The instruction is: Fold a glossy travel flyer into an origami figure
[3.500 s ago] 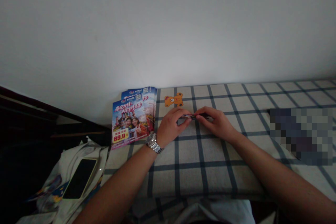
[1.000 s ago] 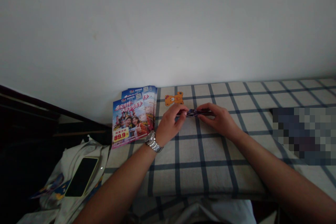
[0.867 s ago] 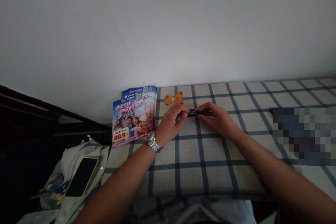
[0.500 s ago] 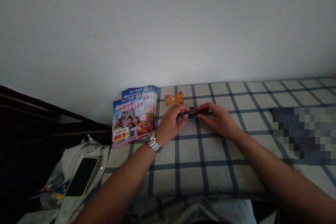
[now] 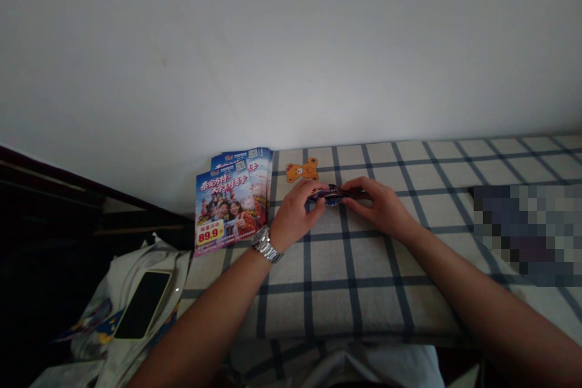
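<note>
Both of my hands pinch a small, dark, folded printed piece point(image 5: 333, 194), which looks like paper, low over the checked cloth. My left hand point(image 5: 300, 206), with a metal watch point(image 5: 266, 245) on its wrist, grips the left end between thumb and fingers. At the other end, my right hand point(image 5: 377, 206) holds it the same way. Between my fingertips the piece bulges into a rounded middle with blue patterning. Fingers cover both of its ends. An orange bear-shaped cutout point(image 5: 302, 170) lies flat just beyond my left hand.
Stacked glossy flyers point(image 5: 227, 206) lie at the table's left end, against the wall. Below them, a phone point(image 5: 143, 305) rests on a pale bag point(image 5: 104, 282). A pixelated dark item point(image 5: 522, 230) sits on the checked tablecloth point(image 5: 373, 315) at right.
The middle of the folded piece has opened into a rounder shape between my fingertips. My hands have barely moved, and both keep their hold.
</note>
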The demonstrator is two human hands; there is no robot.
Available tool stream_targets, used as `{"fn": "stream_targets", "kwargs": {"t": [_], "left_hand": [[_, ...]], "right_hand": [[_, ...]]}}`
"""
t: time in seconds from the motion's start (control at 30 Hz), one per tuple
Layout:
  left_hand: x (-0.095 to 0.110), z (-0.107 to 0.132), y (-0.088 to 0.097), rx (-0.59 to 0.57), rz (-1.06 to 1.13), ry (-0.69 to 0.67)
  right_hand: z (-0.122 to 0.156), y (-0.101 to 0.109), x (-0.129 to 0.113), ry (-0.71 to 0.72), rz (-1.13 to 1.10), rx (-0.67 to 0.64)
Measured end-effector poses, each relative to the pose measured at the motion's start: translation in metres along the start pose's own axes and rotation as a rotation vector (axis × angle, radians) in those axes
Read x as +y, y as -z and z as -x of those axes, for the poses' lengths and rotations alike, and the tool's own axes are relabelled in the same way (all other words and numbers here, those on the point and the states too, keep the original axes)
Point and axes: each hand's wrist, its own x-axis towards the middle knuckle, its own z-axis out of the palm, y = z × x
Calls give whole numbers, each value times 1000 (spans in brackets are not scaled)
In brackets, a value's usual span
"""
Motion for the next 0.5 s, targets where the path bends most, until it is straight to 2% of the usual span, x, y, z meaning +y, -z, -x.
{"fn": "stream_targets", "kwargs": {"t": [0.5], "left_hand": [[1,1,1,-11,-5,-2]], "right_hand": [[0,0,-2,1,41,48]]}}
